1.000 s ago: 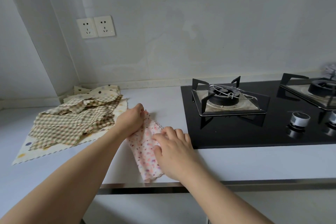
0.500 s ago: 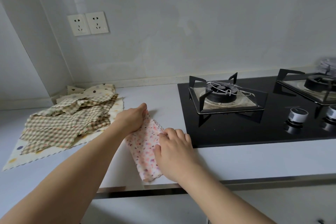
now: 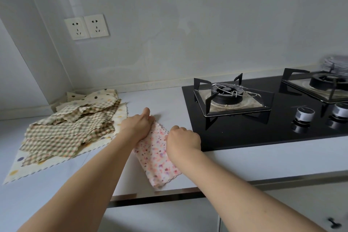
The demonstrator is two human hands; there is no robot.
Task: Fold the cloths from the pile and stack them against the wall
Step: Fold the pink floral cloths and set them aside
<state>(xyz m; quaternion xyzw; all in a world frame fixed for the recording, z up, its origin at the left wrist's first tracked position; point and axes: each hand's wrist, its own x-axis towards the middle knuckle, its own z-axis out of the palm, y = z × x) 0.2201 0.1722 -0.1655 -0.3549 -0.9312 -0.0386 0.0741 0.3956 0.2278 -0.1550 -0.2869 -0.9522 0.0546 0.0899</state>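
Observation:
A pink speckled cloth [image 3: 157, 158] lies as a narrow folded strip on the white counter, running from its far end down to the counter's front edge. My left hand [image 3: 136, 125] grips the cloth's far left corner with curled fingers. My right hand [image 3: 182, 137] sits on the cloth's right edge, fingers curled over it. A loose pile of checked and dotted cloths [image 3: 69, 130] lies to the left, reaching back into the wall corner.
A black glass gas hob [image 3: 263, 117] with two burners and knobs fills the counter to the right, its edge right next to my right hand. Double wall sockets [image 3: 86, 26] sit above the pile. The counter's metal front edge [image 3: 263, 181] runs below the cloth.
My right hand has moved up along the cloth's right edge and its fingers have curled in. The left hand keeps hold of the far corner. The camera has shifted slightly.

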